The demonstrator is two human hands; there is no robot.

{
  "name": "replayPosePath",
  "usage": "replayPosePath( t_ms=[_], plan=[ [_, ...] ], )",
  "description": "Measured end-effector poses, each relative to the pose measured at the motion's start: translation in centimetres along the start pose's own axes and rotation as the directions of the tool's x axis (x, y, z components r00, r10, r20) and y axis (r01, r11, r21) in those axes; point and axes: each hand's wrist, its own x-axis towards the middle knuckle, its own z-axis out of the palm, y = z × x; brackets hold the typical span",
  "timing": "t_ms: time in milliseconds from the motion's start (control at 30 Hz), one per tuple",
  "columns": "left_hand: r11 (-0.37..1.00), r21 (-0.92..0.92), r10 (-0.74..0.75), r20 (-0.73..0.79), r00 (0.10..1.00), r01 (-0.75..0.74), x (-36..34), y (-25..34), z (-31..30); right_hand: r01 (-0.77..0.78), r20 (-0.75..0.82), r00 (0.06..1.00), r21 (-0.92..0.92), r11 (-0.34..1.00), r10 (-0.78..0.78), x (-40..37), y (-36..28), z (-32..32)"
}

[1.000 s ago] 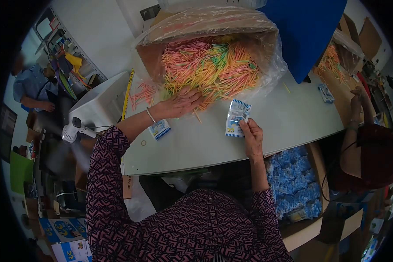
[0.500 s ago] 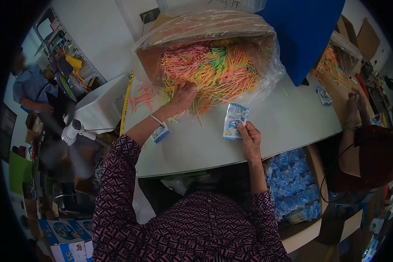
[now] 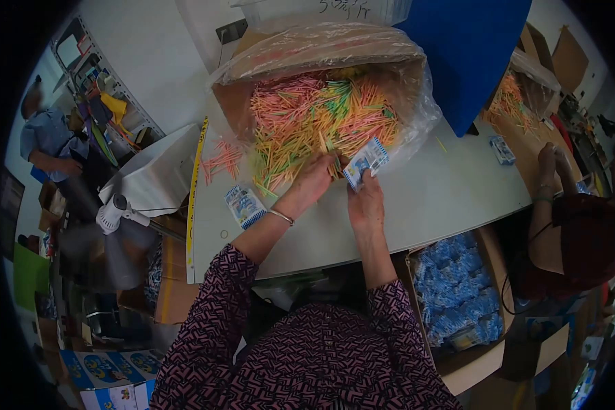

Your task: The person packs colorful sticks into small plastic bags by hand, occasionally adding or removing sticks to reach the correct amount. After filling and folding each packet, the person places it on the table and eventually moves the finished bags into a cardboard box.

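Observation:
My right hand point(image 3: 367, 203) grips a blue-and-white printed packet point(image 3: 366, 164) by its lower edge, tilted above the table. Close at its left, my left hand point(image 3: 312, 181) has its fingers closed around a few thin coloured sticks point(image 3: 324, 143), whose ends point up beside the packet. Whether any stick is inside the packet cannot be made out. Beyond both hands, a plastic-lined carton point(image 3: 234, 102) lies with its opening toward me, and a heap of pink, yellow, orange and green sticks point(image 3: 307, 102) spills from it. Another packet point(image 3: 244, 205) rests on the table by my left wrist.
Loose pink sticks point(image 3: 222, 160) lie left of the heap. A box of blue packets point(image 3: 456, 290) stands below the table edge. At the right, a co-worker's hands point(image 3: 552, 160) are near another packet point(image 3: 502, 150). A fan point(image 3: 116, 213) and another person point(image 3: 51, 147) are at the left.
My left hand has come out of the heap, moving right and toward me with sticks in its fingers. My right hand has carried its packet up and left, so both hands are now close together.

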Motion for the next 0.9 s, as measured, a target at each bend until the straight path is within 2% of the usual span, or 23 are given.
replayPosePath(
  t_ms=[33,100,167,200,367,467,700,767,900],
  plan=[
    [0.999,-0.029,0.015,-0.075,0.997,-0.017,-0.3,-0.8,0.7,0.002,-0.005,1.000,-0.001,1.000,-0.002,0.2,0.3,0.1],
    [0.999,-0.032,-0.033,-0.034,0.999,0.032,-1.0,-1.9,1.7,-0.046,-0.037,0.998,0.151,0.987,0.052,0.4,0.6,0.2],
    [0.973,-0.035,0.229,0.014,0.973,-0.229,-1.8,-3.0,2.9,-0.033,-0.031,0.999,0.155,0.987,0.039,0.4,0.8,0.2],
    [0.973,-0.035,0.230,0.015,0.973,-0.229,-1.9,-3.2,3.1,-0.021,-0.022,0.999,0.159,0.987,0.025,0.4,0.8,0.3],
    [0.973,0.039,0.231,-0.189,0.954,-0.228,-1.9,-4.6,3.0,-0.034,-0.034,0.999,0.167,0.985,0.040,0.2,0.6,0.8],
    [0.952,-0.020,0.301,-0.133,0.944,-0.306,-2.0,-4.8,3.1,-0.004,-0.009,1.000,0.159,0.987,0.005,0.4,0.6,0.7],
    [0.969,-0.152,0.176,-0.124,0.976,-0.194,-1.3,-4.2,2.5,0.018,0.017,1.000,0.151,0.988,-0.021,0.7,1.2,0.8],
    [0.982,-0.156,0.082,-0.141,0.987,-0.103,-1.1,-3.7,2.6,0.022,0.014,1.000,0.154,0.988,-0.024,0.7,1.5,0.6],
    [0.978,-0.186,0.070,-0.105,0.992,-0.089,-1.2,-3.4,2.1,0.043,-0.016,0.999,0.111,0.993,-0.041,0.5,1.3,0.9]
  ],
)
